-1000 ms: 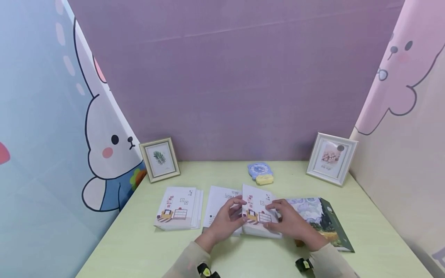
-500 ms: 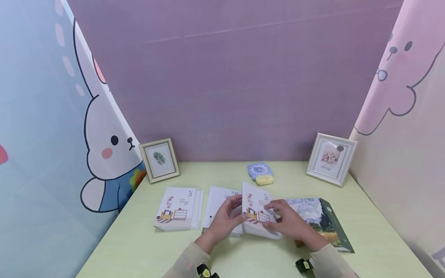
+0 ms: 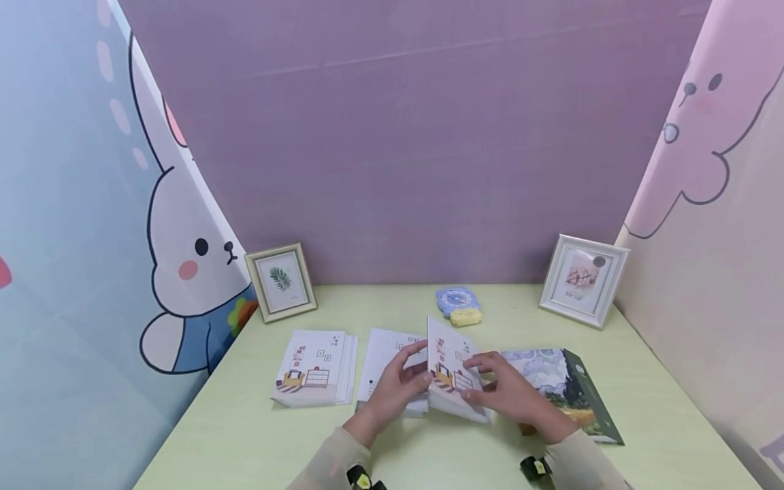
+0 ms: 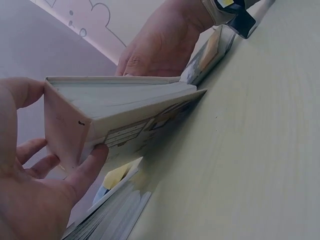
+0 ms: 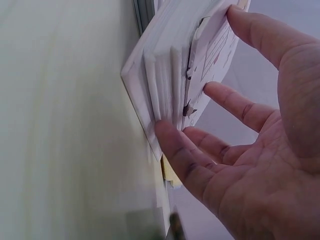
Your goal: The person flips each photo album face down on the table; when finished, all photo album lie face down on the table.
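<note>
Both hands hold a thick white book, its cover printed with a yellow armchair and a cabinet. It is tilted, the left side raised off the table. My left hand grips the spine side; in the left wrist view its thumb presses near one corner of the pale spine. At the opposite side, my right hand has its fingertips on the cover and page edges. Left of the held book lies a white book with printed characters, partly hidden by my left hand.
Further left sits a stack of white books with the same armchair drawing. A book with a painted landscape cover lies right, under the right forearm. Behind are a blue clock-like item, a yellow block and two picture frames.
The held book has tipped further up on its left side, and its lower right corner has shifted slightly left. Both hands have stayed on it, moving only a little.
</note>
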Tool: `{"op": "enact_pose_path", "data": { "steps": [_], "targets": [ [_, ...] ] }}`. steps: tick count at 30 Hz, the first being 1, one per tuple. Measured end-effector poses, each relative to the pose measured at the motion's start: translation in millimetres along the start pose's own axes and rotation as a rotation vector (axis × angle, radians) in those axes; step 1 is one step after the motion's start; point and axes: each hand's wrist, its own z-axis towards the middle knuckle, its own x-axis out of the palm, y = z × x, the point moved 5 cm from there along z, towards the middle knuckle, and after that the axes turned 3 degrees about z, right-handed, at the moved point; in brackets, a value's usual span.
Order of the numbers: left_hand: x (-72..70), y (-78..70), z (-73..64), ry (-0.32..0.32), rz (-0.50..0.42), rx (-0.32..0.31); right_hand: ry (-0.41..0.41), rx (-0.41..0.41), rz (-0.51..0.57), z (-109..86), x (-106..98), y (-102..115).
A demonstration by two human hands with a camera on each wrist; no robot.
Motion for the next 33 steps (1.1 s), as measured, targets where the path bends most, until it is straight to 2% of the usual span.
{"op": "enact_pose_path", "data": {
  "steps": [5,10,13,20,26,33],
  "targets": [
    [-1.2,-2.5,-0.5,-0.019,-0.005,0.014,0.003,-0.026,0.025,-1.0,0,3],
    [-2.7,-2.1,-0.2,-0.032,-0.062,0.013,0.002,-0.077,0.060,-1.7,0,6],
    [-2.9,-2.0,0.3,-0.019,-0.086,0.029,0.004,-0.097,0.086,-1.9,1,8],
    [-2.1,-6.6,0.5,-0.009,-0.067,0.077,0.009,-0.165,0.093,-1.7,3,10],
    [-1.5,-8.2,-0.2,0.005,-0.055,0.084,0.019,-0.177,0.094,-1.5,2,10],
    [0.4,-6.7,-0.6,0.058,-0.133,0.087,0.031,-0.158,0.110,-0.6,3,11]
  ]
}}
